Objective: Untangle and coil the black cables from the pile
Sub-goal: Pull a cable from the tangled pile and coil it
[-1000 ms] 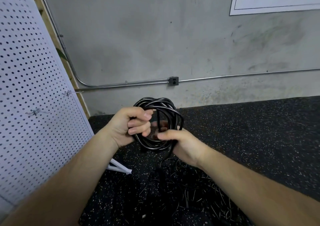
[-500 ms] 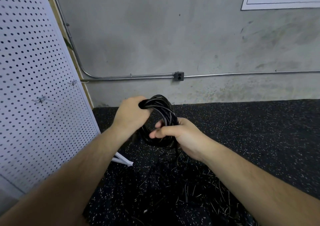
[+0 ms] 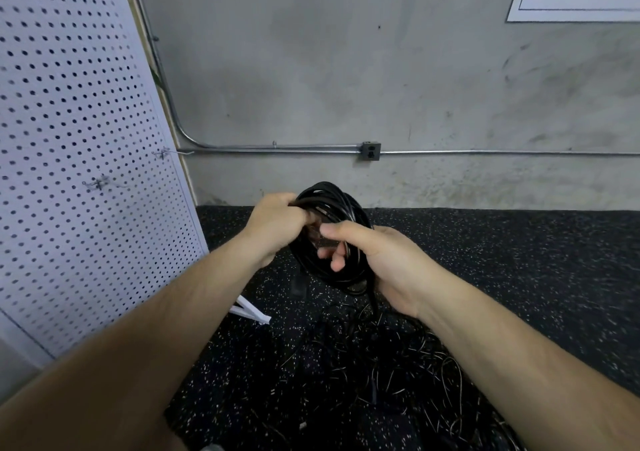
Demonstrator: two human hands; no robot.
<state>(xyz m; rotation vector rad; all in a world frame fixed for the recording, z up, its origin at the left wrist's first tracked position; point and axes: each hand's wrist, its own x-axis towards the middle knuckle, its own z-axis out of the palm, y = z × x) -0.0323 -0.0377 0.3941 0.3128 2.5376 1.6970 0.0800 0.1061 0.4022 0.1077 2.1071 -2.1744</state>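
Nearest me, under both forearms, the pile (image 3: 398,378) of thin black cables lies loose on the speckled floor (image 3: 526,263), strands crossing every way, so I judge much of the job is not yet done. Above it I hold one coil (image 3: 341,197) upright between my hands, clear of the pile, which I take to be how I stop its loops snagging the strands below. My left hand (image 3: 273,229) grips the coil's upper left, fingers curled round the bundled turns to lock them together. My right hand (image 3: 388,260) holds the right side, thumb laid across the front and fingers poking through the middle. A short tail (image 3: 373,300) drops from the coil's bottom, just under my right hand, toward the pile; I cannot tell where it ends. The coil looks glossy, tight and roughly round, several turns thick. To the left of my left hand leans a white pegboard (image 3: 86,173). Beyond both hands an outlet (image 3: 371,151) sits on the grey wall.
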